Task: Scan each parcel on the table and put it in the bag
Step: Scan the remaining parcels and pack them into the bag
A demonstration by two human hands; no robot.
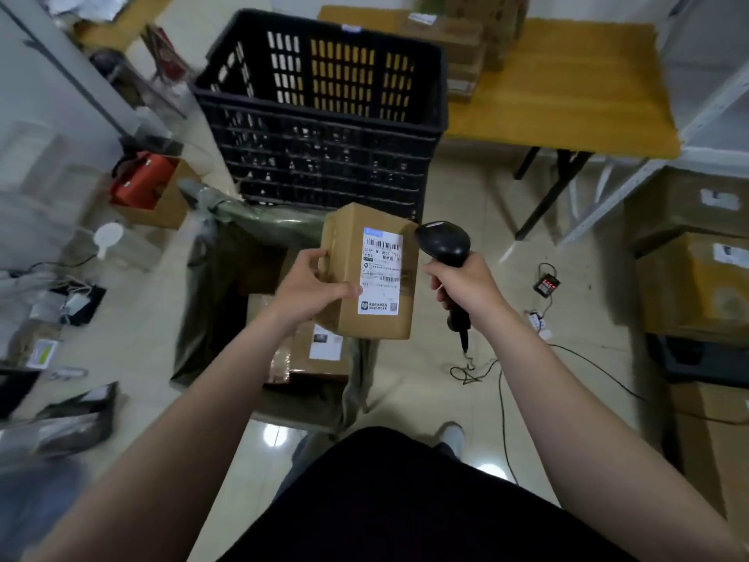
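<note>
Tile floor [466, 196], black crate [324, 127], yellow table [567, 83], bag [210, 302], parcel [377, 273], scanner [444, 241]

Below left grip [312, 290]: bag [259, 217] mouth open, boxes [300, 358] piled inside.
Beyond the grips: black crate [324, 164] blocks the way.
Right of right grip [466, 285]: open floor [587, 318], loose cable [466, 373].

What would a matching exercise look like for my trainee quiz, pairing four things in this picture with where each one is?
Things:
1. parcel
2. scanner
3. crate
4. bag

Places:
A. held in the right hand
B. dark green, on the floor
C. held in the left hand
D. black, beyond the bag

Pairs: 1-C, 2-A, 3-D, 4-B
</note>
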